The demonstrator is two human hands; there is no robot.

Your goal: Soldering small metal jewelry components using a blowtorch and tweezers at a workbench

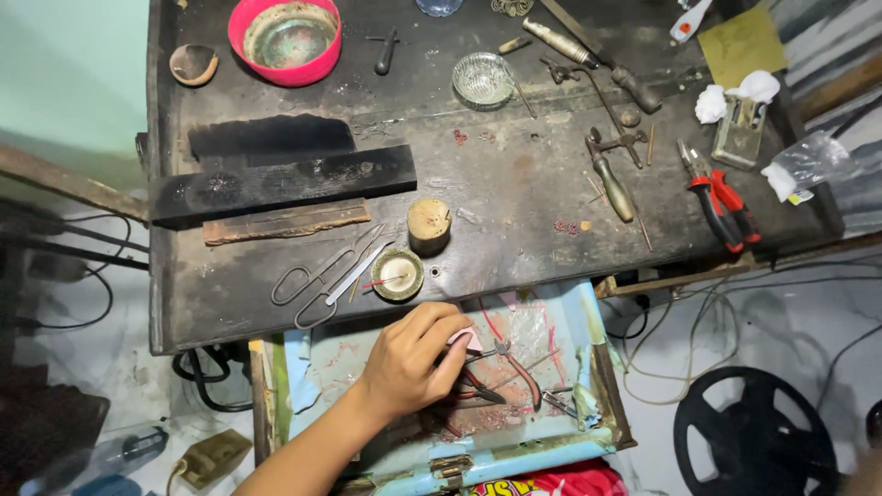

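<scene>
My left hand (413,360) reaches from the lower left into an open light-blue drawer (588,367) under the workbench. Its fingers are curled and pinch a small pale pink piece (461,337) at the fingertips. Just right of the fingers, inside the drawer, lie small red-handled pliers (514,367), a clear plastic bag (531,326) and thin red wires. My right hand is out of sight.
The dark workbench (514,184) above the drawer holds scissors (312,280), a small round brass dish (397,274), a wooden stub (429,222), black blocks (280,179), a pink bowl (285,39), a glass dish (482,78), hand tools and red pliers (721,197). Cables and a black wheel (753,436) lie on the floor.
</scene>
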